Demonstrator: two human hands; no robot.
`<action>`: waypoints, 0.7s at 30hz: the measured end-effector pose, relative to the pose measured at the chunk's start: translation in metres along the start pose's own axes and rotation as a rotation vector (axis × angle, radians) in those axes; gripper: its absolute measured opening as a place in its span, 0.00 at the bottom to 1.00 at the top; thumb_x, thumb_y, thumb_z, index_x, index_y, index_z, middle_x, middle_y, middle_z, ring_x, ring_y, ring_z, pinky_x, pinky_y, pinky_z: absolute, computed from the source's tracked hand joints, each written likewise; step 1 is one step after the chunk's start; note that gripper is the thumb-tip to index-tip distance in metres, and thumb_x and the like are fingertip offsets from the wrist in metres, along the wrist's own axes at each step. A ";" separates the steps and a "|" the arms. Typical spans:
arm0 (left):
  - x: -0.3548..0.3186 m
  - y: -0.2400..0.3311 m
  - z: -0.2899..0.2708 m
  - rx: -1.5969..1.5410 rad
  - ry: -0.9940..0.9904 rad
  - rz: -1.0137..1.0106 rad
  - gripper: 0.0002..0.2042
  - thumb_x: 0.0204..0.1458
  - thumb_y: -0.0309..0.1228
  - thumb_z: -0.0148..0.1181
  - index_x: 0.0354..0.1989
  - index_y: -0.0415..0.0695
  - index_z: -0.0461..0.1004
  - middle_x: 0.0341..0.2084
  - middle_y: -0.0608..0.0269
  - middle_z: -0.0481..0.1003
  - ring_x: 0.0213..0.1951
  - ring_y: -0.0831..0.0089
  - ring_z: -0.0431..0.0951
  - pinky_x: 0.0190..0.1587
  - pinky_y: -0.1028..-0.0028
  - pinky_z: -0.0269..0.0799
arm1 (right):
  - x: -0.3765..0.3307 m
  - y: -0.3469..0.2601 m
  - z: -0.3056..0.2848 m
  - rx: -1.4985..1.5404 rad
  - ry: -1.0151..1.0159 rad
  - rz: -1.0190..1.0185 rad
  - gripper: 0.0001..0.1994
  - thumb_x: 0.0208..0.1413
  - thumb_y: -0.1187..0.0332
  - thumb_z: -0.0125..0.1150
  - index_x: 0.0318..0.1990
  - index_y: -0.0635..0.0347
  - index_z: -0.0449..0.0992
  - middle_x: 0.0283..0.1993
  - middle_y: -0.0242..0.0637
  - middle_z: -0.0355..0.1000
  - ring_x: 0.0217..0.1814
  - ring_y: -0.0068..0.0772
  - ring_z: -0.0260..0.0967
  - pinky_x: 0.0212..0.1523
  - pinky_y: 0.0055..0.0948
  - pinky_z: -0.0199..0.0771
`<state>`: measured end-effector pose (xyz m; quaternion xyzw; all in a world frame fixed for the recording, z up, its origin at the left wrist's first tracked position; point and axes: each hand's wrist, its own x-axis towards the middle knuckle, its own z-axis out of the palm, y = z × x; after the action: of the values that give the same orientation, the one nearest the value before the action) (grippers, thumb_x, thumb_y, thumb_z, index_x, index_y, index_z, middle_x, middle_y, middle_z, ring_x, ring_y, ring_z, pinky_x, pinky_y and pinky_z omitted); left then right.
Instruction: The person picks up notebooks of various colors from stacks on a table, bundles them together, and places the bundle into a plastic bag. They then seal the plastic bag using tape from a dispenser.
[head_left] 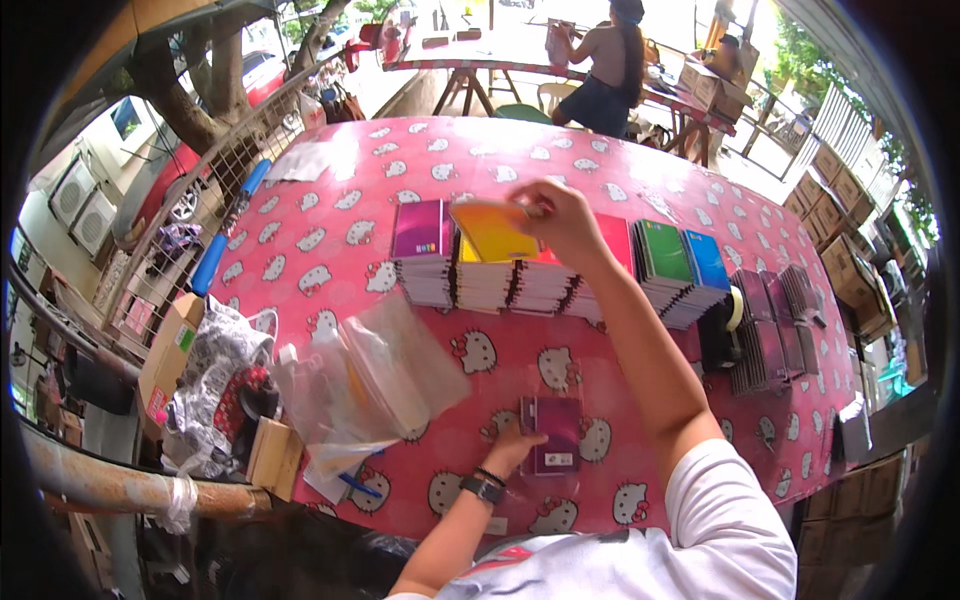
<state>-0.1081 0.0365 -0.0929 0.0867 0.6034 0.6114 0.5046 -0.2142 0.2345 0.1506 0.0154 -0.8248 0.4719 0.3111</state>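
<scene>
My right hand reaches to the far side of the table and pinches an orange-yellow notebook, lifted and tilted above the row of stacks. Under it lies a yellow-topped notebook stack. To its left stands a purple-topped stack; to its right are a red-topped stack, a green-topped one and a blue-topped one. Near the front edge my left hand grips a small purple notebook by its left side, thumb on top. Clear plastic seems to lie around that notebook.
Clear plastic bags lie at the left, beside a blue pen and a patterned cloth bag. Dark purple packs and a tape roll sit at the right. Another person is at a far table.
</scene>
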 end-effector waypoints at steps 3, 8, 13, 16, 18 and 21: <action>0.010 0.000 0.002 0.064 0.019 -0.015 0.21 0.50 0.35 0.56 0.50 0.36 0.67 0.46 0.58 0.72 0.47 0.70 0.71 0.50 0.71 0.65 | -0.103 -0.012 -0.022 -0.184 -0.068 -0.265 0.15 0.30 0.88 0.56 0.29 0.60 0.72 0.30 0.36 0.67 0.37 0.36 0.66 0.42 0.31 0.70; 0.000 0.025 0.011 -0.467 -0.223 0.056 0.32 0.56 0.56 0.38 0.57 0.40 0.59 0.51 0.59 0.68 0.52 0.67 0.69 0.53 0.67 0.64 | -0.291 0.030 -0.013 0.013 -0.226 0.163 0.18 0.25 0.92 0.51 0.28 0.61 0.70 0.35 0.38 0.65 0.48 0.42 0.65 0.57 0.43 0.61; 0.003 0.007 -0.009 -0.084 -0.143 -0.014 0.24 0.50 0.37 0.60 0.51 0.36 0.64 0.44 0.57 0.73 0.45 0.68 0.74 0.46 0.72 0.69 | -0.299 0.019 -0.014 -0.245 -0.641 0.082 0.14 0.29 0.84 0.57 0.28 0.58 0.72 0.39 0.40 0.66 0.53 0.47 0.60 0.54 0.42 0.59; 0.005 0.009 -0.006 -0.109 -0.037 -0.033 0.21 0.41 0.22 0.64 0.47 0.35 0.67 0.39 0.57 0.75 0.42 0.68 0.75 0.45 0.72 0.70 | -0.233 0.016 -0.031 -0.386 -0.659 0.057 0.12 0.29 0.79 0.60 0.26 0.53 0.73 0.34 0.33 0.69 0.47 0.42 0.60 0.50 0.44 0.60; -0.003 0.022 0.006 -0.042 -0.012 -0.056 0.22 0.41 0.23 0.64 0.47 0.35 0.67 0.39 0.57 0.75 0.41 0.68 0.75 0.45 0.72 0.70 | -0.173 0.051 -0.045 -0.384 -0.294 -0.178 0.07 0.35 0.77 0.58 0.25 0.55 0.71 0.29 0.34 0.69 0.39 0.44 0.63 0.40 0.39 0.64; -0.003 0.016 0.007 -0.009 -0.053 0.005 0.22 0.41 0.23 0.65 0.46 0.34 0.67 0.40 0.56 0.75 0.41 0.67 0.76 0.44 0.70 0.71 | -0.068 0.101 -0.057 -0.598 0.084 -0.133 0.11 0.45 0.69 0.57 0.38 0.58 0.73 0.38 0.40 0.73 0.46 0.47 0.65 0.42 0.44 0.66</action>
<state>-0.1104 0.0430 -0.0765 0.1022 0.5870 0.6126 0.5194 -0.1629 0.3172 0.0577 -0.0423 -0.9106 0.1870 0.3660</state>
